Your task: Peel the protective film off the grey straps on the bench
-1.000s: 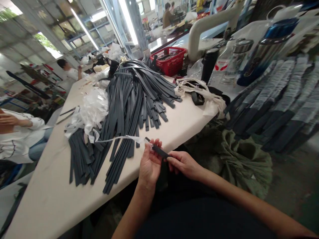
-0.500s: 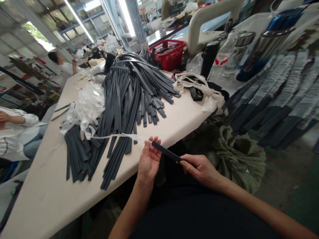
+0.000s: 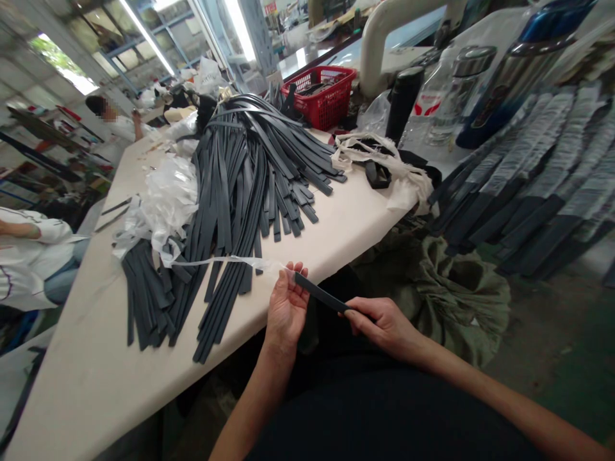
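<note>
My right hand [image 3: 382, 323] is closed on the near end of a dark grey strap [image 3: 321, 294], which slants up and left. At the strap's far end, my left hand [image 3: 289, 304] pinches a clear plastic strip [image 3: 235, 260] against it, thumb on top and the other fingers partly curled behind. From my left fingers the strip runs left across the table to a crumpled heap of clear plastic [image 3: 168, 192]. A large bundle of similar dark straps [image 3: 240, 173] lies fanned out on the pale table [image 3: 355, 237].
Behind the bundle stands a red basket [image 3: 327, 96]. White cloth scraps [image 3: 408, 179], a black flask [image 3: 406, 105] and a blue steel flask [image 3: 519, 77] are to the right. Plastic-wrapped straps [image 3: 542, 173] hang at the right. A person in white [image 3: 29, 256] sits at the left.
The view has shifted slightly. My hands keep nearly the same place, and a little of the strap's far end now seems covered by the clear plastic.
</note>
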### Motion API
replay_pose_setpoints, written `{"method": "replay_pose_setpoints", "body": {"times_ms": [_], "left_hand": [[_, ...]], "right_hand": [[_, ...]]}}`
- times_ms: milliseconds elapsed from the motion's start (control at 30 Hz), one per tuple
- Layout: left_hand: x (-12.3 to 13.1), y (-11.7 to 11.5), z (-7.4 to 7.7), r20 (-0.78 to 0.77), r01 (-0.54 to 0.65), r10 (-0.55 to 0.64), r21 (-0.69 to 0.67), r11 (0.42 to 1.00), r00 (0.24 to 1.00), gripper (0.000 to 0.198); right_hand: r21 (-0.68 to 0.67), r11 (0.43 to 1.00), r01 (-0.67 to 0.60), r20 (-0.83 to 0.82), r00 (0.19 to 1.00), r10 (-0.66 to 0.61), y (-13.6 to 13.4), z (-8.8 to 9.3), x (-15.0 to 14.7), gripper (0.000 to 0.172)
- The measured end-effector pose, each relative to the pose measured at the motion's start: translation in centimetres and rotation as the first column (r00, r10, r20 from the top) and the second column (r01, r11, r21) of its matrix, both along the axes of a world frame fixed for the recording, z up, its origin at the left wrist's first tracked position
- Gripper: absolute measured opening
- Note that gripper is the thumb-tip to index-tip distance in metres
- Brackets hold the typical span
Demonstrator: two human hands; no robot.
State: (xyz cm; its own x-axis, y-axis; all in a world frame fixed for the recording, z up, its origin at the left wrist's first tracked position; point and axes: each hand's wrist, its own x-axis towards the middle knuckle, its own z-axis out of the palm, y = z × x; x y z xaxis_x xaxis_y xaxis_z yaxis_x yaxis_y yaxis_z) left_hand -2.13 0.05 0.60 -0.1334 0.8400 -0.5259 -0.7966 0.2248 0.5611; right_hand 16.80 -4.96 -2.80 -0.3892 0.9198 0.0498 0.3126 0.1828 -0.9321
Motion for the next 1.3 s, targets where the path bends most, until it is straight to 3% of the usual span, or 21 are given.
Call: {"method": "replay_pose_setpoints", "body": {"times_ms": [233, 367, 467, 600, 767, 967, 1033, 1200, 1300], "left_hand": [[-0.1, -0.4, -0.9, -0.014, 0.035, -0.035, -0.001, 0.999, 0.999, 0.017], [0.6, -2.0, -2.4, -0.019, 0.126, -0.125, 0.042, 0.991, 0.992, 0.012], [1.2, -3.0, -3.4, -0.030, 0.169, -0.167, 0.086, 0.982, 0.986, 0.019], [1.0, -3.4, -3.8, -0.040, 0.095, -0.092, 0.083, 0.992, 0.995, 0.023], [0.8, -4.4, -4.6, -0.104, 0.104, -0.093, 0.107, 0.989, 0.990, 0.027], [2.3, -6.3, -5.9, -0.245, 0.301, -0.265, 0.120, 0.946, 0.933, 0.032], [2.2, -6.3, -5.9, -0.309, 0.333, -0.279, 0.137, 0.933, 0.909, 0.034], [1.3, -5.9, -6.0, -0.368, 0.241, -0.173, 0.146, 0.960, 0.914, 0.032], [1.3, -6.2, -6.3, -0.422, 0.317, -0.242, 0.118, 0.941, 0.874, 0.036]], "right_hand": [[-0.058, 0.998, -0.001, -0.007, 1.000, 0.001, 0.3, 0.0, -0.4, 0.033], [-0.070, 0.998, 0.001, -0.001, 1.000, -0.001, 1.8, 0.3, -1.8, 0.034], [-0.095, 0.993, -0.064, -0.037, 0.997, 0.061, 2.5, 0.0, -2.1, 0.031], [-0.218, 0.958, -0.188, 0.007, 0.981, 0.194, 1.9, -2.1, 1.0, 0.029], [-0.308, 0.944, -0.120, 0.116, 0.980, 0.162, 0.5, -4.4, 4.2, 0.038], [-0.150, 0.978, -0.146, 0.073, 0.985, 0.158, 2.1, -1.8, -0.4, 0.034], [-0.136, 0.973, -0.184, 0.033, 0.981, 0.190, 2.4, -1.5, -0.7, 0.032], [-0.264, 0.942, -0.206, 0.078, 0.969, 0.234, 1.2, -4.2, 3.2, 0.038], [-0.254, 0.955, -0.155, 0.129, 0.973, 0.192, 0.7, -5.1, 3.9, 0.044]]}}
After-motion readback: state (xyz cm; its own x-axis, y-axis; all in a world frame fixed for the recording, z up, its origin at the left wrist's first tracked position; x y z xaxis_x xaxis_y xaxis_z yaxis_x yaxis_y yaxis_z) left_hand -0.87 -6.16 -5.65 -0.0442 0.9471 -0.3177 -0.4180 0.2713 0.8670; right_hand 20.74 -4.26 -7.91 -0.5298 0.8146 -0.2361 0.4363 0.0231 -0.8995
